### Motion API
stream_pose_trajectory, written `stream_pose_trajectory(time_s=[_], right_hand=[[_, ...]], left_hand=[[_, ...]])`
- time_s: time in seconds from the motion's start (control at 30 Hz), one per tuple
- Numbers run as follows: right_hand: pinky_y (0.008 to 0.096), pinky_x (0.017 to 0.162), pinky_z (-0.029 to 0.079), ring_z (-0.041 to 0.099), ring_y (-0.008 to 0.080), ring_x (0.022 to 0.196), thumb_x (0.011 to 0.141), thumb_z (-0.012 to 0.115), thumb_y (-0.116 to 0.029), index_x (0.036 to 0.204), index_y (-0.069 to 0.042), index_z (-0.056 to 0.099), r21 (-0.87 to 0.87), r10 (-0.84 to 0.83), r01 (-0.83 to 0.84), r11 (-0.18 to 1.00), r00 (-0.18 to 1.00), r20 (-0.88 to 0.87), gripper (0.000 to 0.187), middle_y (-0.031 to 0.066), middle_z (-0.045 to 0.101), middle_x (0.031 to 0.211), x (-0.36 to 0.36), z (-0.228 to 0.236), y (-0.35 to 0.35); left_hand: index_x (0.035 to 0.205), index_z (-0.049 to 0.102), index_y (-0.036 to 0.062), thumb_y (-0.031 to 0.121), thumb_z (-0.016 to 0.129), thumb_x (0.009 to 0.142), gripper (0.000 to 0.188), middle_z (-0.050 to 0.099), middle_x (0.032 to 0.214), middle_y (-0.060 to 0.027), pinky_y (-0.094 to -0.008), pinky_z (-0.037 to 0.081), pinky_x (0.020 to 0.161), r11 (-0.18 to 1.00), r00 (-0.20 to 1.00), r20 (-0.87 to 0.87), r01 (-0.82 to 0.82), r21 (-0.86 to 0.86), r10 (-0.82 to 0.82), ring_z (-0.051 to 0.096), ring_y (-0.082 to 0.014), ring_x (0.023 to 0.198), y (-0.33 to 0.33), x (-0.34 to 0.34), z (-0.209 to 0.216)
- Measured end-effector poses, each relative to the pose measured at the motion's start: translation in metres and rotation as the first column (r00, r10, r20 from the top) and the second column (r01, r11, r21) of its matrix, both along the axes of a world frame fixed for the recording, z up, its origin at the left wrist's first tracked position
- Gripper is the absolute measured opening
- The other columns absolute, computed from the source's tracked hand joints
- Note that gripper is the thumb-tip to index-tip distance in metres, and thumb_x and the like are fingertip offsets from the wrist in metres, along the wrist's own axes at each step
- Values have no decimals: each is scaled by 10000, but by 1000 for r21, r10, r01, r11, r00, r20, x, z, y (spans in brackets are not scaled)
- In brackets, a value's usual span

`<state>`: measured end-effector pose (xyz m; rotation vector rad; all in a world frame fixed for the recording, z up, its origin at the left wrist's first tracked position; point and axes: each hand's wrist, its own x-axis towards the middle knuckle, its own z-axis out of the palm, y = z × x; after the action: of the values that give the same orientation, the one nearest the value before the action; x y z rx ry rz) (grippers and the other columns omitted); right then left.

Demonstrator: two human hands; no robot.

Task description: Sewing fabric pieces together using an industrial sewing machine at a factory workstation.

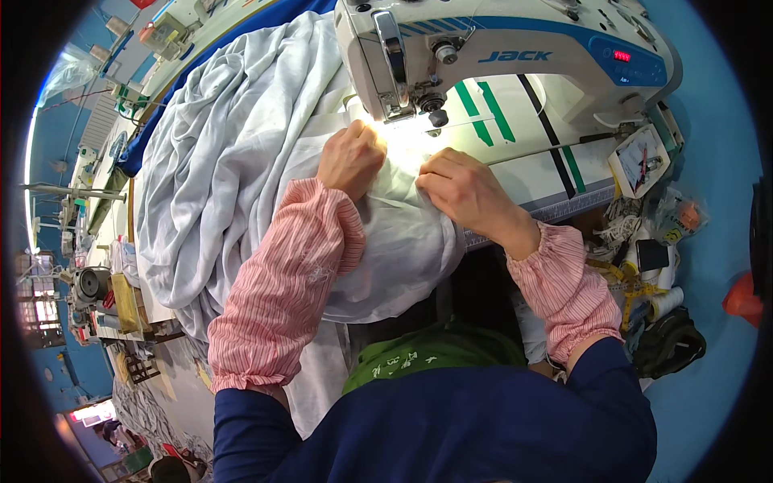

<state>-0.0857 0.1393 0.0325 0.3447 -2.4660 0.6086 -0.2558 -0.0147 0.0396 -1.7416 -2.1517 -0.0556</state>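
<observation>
White fabric (241, 137) lies in deep folds over the left of the sewing table and drapes off its front edge. A white and blue sewing machine (515, 32) stands at the back, its lamp glaring on the cloth below the needle area. Just left of that bright spot, my left hand (354, 157) is closed, fingers bent down on the fabric. To the right, my right hand (467, 189) pinches the fabric's edge between thumb and fingers. Glare hides the stitching spot, and the needle itself cannot be made out. Both forearms wear pink striped sleeve covers.
Green and black tape strips (491, 113) cross the table right of the needle, above a ruler strip (576, 203) on the front edge. A small white box (642, 161) holds little tools. Thread spools (667, 303), a yellow tape measure (624, 282) and a dark pouch (670, 342) crowd the right.
</observation>
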Motion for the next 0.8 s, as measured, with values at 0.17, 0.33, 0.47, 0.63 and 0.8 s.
stream_pose_trajectory(time_s=[0.17,0.33,0.47,0.63,0.8], right_hand=[[348,811,529,632,242,931,759,692,-11,886,-18,671,-18,-13,14,1000,1000,26,129,63,661,942,-1,-1,-5],[348,823,523,637,262,960,827,674,-6,926,-4,667,-326,-202,195,925,979,12,99,87,666,991,62,-5,-25],[358,884,503,641,211,1022,846,667,7,1042,-9,664,-631,-43,527,569,785,617,197,89,670,1040,139,-41,-58],[359,1033,434,627,210,1067,837,693,6,1224,31,589,-959,55,281,-27,959,279,401,46,681,1084,109,-113,-92],[337,1012,445,620,175,1055,787,795,-46,1266,-9,595,-947,581,304,-100,791,193,520,40,674,1152,108,-100,-142]], left_hand=[[690,660,84,99,637,716,38,600,854,-43,-330,514,747,996,997,-43,-65,-60,63,583,-211,903,5,-9,7],[909,656,62,95,626,795,122,635,900,-66,-373,499,795,987,997,68,-38,158,28,627,-228,921,-16,-4,30],[939,659,62,133,683,830,132,656,959,-62,-381,509,793,981,975,187,-141,131,116,629,-255,929,-70,22,51],[958,675,74,146,679,848,132,671,990,-67,-392,521,787,981,955,257,-175,78,150,643,-275,919,-106,51,40],[984,713,67,209,641,876,192,683,1024,-101,-408,524,802,934,861,383,-358,-12,335,651,-313,952,-176,39,31]])
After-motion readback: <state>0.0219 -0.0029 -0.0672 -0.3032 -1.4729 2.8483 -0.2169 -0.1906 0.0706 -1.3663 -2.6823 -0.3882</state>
